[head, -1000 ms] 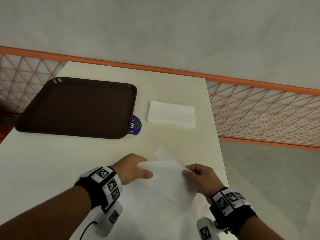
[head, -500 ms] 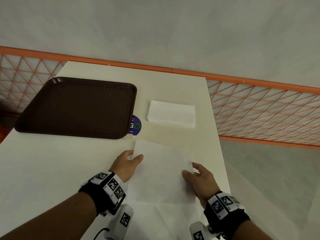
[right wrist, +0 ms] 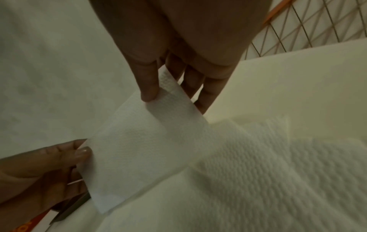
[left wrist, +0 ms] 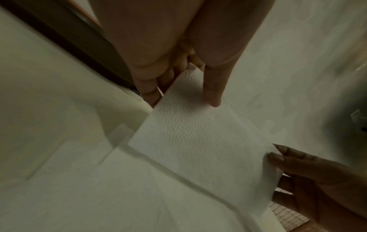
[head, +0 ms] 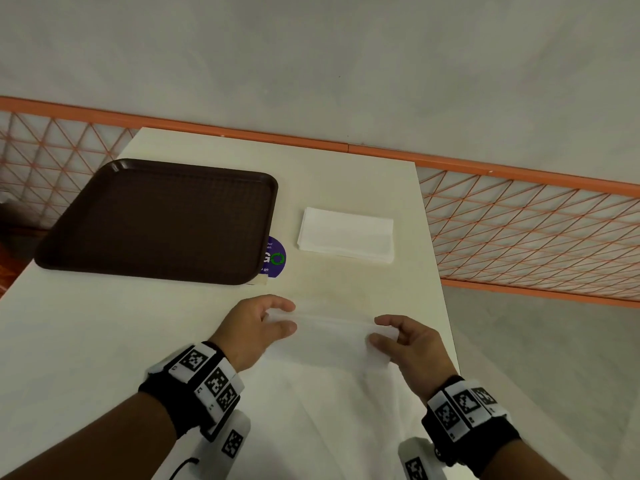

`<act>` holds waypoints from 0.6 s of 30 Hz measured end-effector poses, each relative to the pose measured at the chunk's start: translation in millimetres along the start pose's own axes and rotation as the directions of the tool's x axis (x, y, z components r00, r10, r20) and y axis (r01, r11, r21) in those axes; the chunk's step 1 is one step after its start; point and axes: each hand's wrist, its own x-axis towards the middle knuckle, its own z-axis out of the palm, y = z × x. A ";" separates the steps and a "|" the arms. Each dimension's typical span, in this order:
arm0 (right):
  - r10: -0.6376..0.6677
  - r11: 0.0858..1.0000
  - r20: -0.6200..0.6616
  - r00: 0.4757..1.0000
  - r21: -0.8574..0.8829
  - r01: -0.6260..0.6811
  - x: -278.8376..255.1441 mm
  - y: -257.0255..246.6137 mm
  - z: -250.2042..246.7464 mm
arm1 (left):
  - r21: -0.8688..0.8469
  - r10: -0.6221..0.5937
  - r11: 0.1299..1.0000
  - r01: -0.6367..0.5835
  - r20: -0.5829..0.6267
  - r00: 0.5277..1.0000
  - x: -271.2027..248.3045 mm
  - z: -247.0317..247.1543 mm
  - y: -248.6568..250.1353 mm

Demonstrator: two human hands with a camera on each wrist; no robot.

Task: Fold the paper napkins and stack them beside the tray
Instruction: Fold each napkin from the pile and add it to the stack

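A folded white paper napkin (head: 329, 341) is held off the table between both hands. My left hand (head: 277, 318) pinches its left end between thumb and fingers; the napkin (left wrist: 198, 141) fills the middle of the left wrist view. My right hand (head: 384, 330) pinches the right end, with the thumb on top of the napkin (right wrist: 143, 149) in the right wrist view. Several unfolded napkins (head: 311, 427) lie spread beneath the hands. A stack of folded napkins (head: 346, 235) lies to the right of the dark brown tray (head: 159, 220).
The cream table (head: 86, 341) ends in an edge just right of my right hand. A purple round sticker (head: 275, 258) shows at the tray's near right corner. An orange mesh railing (head: 536, 230) runs behind and to the right of the table.
The napkin lay flat under both hands half a second ago. Both hands have since brought its far edge back toward me and lifted it, folded into a narrower strip.
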 end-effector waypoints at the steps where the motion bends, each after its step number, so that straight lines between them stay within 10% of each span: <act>1: -0.008 1.000 -0.007 1.000 -0.005 0.008 2.1 -2.3 -0.9 | 0.002 0.018 1.000 -0.018 -0.012 1.000 0.7 -1.7 1.0; 12: -0.215 0.877 -0.042 0.976 -0.448 0.174 2.1 -20.4 -5.7 | 0.063 0.139 0.989 -0.136 -0.057 0.989 9.7 -12.2 1.4; 18: -0.242 0.920 -0.029 0.970 -0.325 0.219 0.1 -27.7 -7.7 | -0.062 0.176 0.982 -0.178 -0.030 0.984 9.1 -13.0 6.4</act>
